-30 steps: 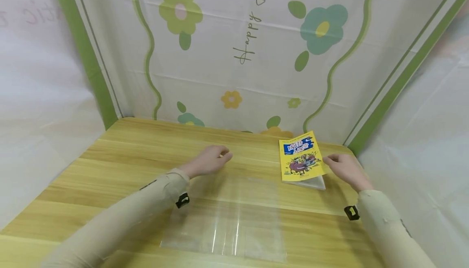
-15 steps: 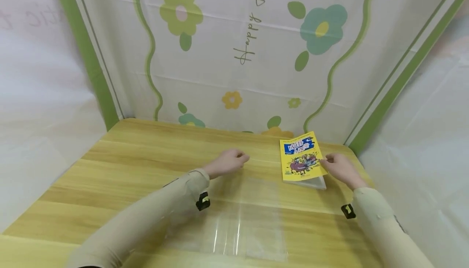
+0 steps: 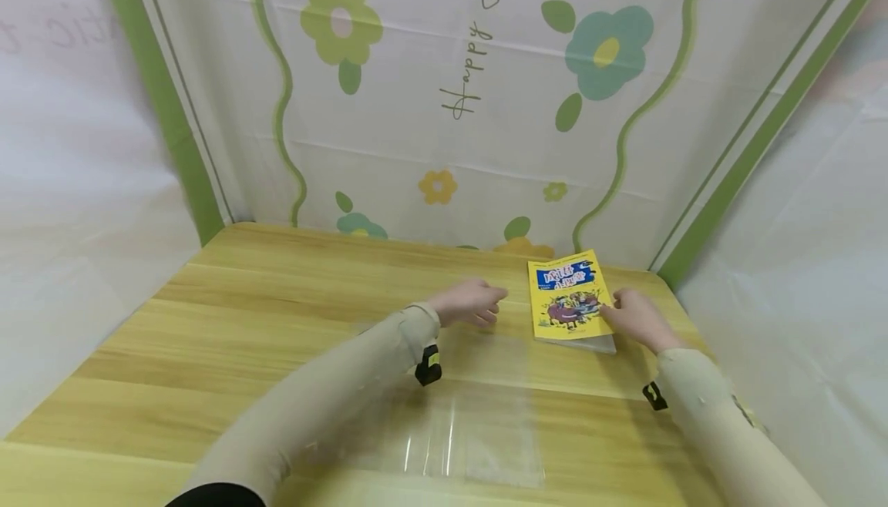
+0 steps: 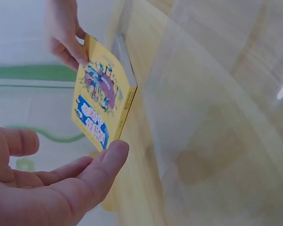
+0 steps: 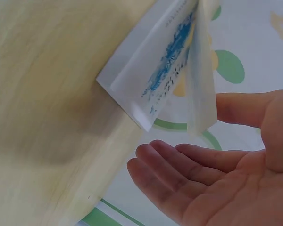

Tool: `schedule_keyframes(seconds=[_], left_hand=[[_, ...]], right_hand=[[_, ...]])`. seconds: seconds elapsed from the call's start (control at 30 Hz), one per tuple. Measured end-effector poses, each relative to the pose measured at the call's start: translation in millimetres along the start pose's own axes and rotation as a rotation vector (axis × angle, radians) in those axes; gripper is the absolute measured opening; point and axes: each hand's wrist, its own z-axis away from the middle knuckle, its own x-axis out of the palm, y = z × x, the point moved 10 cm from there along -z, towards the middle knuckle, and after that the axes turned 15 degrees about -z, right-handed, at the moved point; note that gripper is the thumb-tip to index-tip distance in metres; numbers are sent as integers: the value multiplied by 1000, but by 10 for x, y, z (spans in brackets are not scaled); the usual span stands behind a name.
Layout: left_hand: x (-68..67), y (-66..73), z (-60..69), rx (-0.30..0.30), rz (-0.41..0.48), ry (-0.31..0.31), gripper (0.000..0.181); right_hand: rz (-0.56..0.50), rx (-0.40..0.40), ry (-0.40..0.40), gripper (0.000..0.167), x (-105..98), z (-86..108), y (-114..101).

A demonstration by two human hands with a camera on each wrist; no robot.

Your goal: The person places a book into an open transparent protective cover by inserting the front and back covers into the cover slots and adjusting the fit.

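Note:
A yellow paperback book (image 3: 569, 299) lies near the table's back right, its front cover partly lifted. In the right wrist view, a white page with blue print (image 5: 165, 75) shows under the raised cover flap (image 5: 201, 99). My right hand (image 3: 641, 318) is at the book's right edge; its thumb touches the cover, while its loosely extended fingers (image 5: 179, 179) stay apart from the flap. My left hand (image 3: 472, 303) is just left of the book, holding nothing; in the left wrist view its fingers (image 4: 94, 179) are near the spine end. A clear plastic sheet (image 3: 444, 430) lies under the left forearm.
The wooden table (image 3: 264, 322) meets a flower-printed fabric backdrop (image 3: 409, 129) at its back edge. Pale fabric hangs at both sides, with the right side panel (image 3: 798, 260) near the right arm. The book sits close to the backdrop.
My left hand has moved right toward the book, its fingers spreading a little. My right hand has shifted slightly left over the cover's edge, and the lifted cover sits lower.

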Motion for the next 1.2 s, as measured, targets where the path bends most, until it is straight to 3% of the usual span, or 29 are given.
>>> schedule_keyframes(seconds=[0.23,0.37,0.67,1.03,1.2], left_hand=[[141,-26,-166,-84,24,25,59],[163,-30,-199,-118,6,24,59],[188,-110,-297,-177,142,57,58],[311,-152,-454,-210,218,42,55],[433,-175,-459,-232,217,96,49]], right_hand=[[-24,13,-2,28,42,-10,-9],[-19,13,-1,23,64,-43,22],[14,19,-13,19,108,-97,70],[33,20,-32,30,158,-92,86],[18,38,-62,24,261,-58,180]])
